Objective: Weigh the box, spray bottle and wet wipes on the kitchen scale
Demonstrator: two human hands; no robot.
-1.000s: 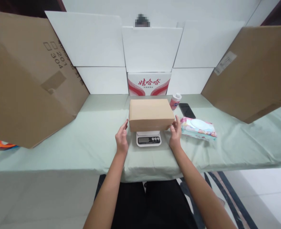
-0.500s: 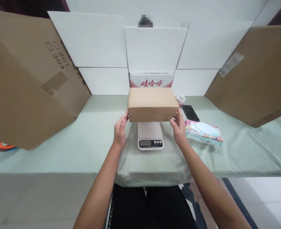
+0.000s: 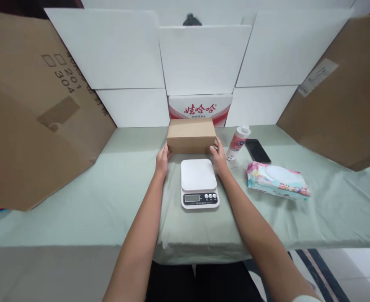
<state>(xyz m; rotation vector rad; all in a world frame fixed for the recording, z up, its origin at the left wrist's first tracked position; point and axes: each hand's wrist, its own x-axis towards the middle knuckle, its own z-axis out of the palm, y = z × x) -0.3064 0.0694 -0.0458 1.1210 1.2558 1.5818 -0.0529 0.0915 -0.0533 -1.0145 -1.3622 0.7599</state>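
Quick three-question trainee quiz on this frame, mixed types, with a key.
1. True or false: the cardboard box rests on the kitchen scale.
2. Which item lies nearest the phone? A) the white bottle B) the scale C) the box
3. Fill in: the left hand and right hand touch the box at its two ____.

Key: 1. False, it sits behind the scale on the green cloth. 2. A. 3. Ends.
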